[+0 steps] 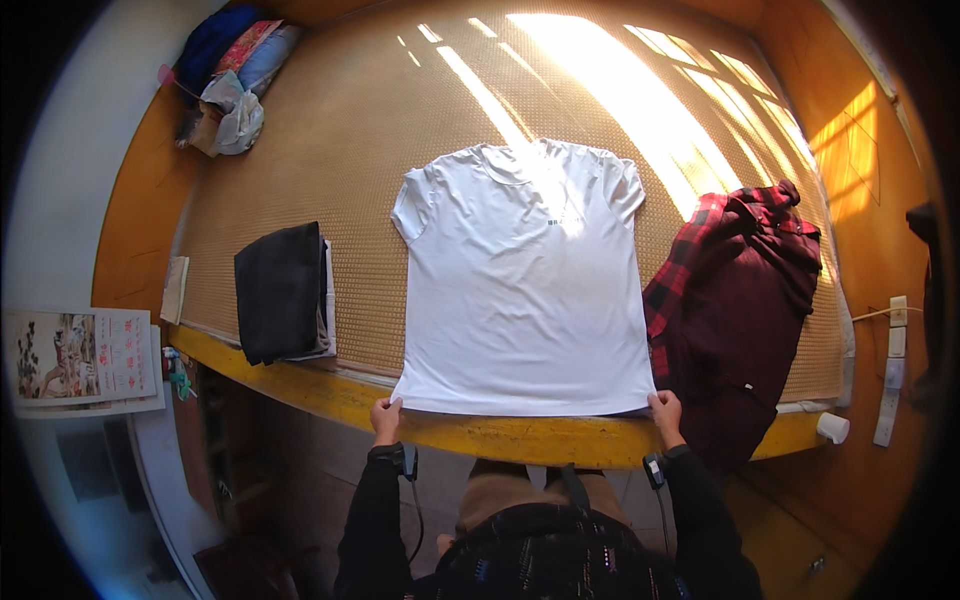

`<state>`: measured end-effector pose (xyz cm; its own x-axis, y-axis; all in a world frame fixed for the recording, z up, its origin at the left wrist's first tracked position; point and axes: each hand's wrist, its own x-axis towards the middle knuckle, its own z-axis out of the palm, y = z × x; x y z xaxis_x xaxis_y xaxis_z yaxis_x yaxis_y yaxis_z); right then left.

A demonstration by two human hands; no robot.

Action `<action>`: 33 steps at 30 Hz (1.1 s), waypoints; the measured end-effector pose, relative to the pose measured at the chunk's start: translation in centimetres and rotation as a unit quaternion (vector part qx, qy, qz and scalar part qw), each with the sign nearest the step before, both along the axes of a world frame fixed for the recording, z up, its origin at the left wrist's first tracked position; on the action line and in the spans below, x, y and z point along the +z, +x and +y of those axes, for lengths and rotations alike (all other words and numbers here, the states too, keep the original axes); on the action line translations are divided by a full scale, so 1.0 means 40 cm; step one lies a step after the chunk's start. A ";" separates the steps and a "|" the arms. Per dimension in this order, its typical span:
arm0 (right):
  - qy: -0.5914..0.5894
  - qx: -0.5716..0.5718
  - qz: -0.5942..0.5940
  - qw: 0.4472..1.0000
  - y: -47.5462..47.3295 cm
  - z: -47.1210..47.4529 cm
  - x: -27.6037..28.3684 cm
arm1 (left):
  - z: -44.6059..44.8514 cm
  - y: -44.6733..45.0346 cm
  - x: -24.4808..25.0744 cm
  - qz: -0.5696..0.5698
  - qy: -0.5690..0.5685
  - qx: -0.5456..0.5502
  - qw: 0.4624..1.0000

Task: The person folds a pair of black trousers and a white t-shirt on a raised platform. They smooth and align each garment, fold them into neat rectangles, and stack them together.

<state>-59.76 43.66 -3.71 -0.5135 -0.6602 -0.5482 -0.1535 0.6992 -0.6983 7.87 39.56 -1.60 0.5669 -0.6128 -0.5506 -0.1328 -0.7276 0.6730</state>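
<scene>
A white T-shirt (517, 300) lies spread on a woven mat, its collar away from me and its hem along the bed's near edge. Small dark print marks its chest. My left hand (387, 420) pinches the hem's left corner, and my right hand (666, 418) pinches the right corner. To the left of the shirt rests a stack of folded clothes (279, 294), black on top. Right of it, partly touching, lie a dark maroon garment (750, 307) and a red-and-black plaid one (690, 255). The maroon cloth hangs over the edge.
The bed's yellow wooden edge (525, 440) runs in front of me. Bedding (259, 56) and plastic bags (238, 120) sit at the far left corner. A white cup-like object (833, 427) is at the right end, below a power strip (889, 397) on the wooden panel.
</scene>
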 end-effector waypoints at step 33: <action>-0.156 0.311 -0.007 0.938 0.874 -0.594 0.371 | -0.431 -0.468 0.294 -0.002 -0.276 -0.218 0.936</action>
